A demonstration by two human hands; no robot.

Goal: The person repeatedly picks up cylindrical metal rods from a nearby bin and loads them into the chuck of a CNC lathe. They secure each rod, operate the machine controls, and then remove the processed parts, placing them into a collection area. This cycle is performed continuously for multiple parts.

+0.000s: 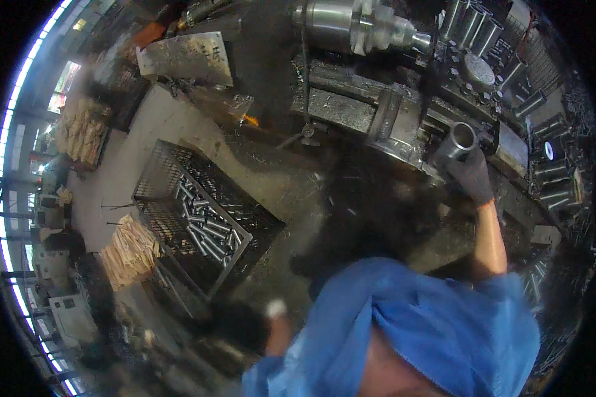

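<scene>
My right hand [469, 173], in a dark glove, grips a short, wide metal tube [459, 141]. The tube's open end faces up towards me, beside the lathe bed [335, 106]. Low in the view, my left hand [241, 317] is a dark, blurred shape past a pale cuff, so its fingers cannot be made out. Nearest to it stands a black mesh crate [146, 181] with many loose metal cylinders [211, 228] inside.
At the top is the lathe's chuck [330, 22]. Several upright metal tubes [469, 22] and a round metal disc [479, 69] sit on the machine at upper right. A metal block [509, 149] lies right of my hand. Brown wrapping [129, 250] covers something left of the crate.
</scene>
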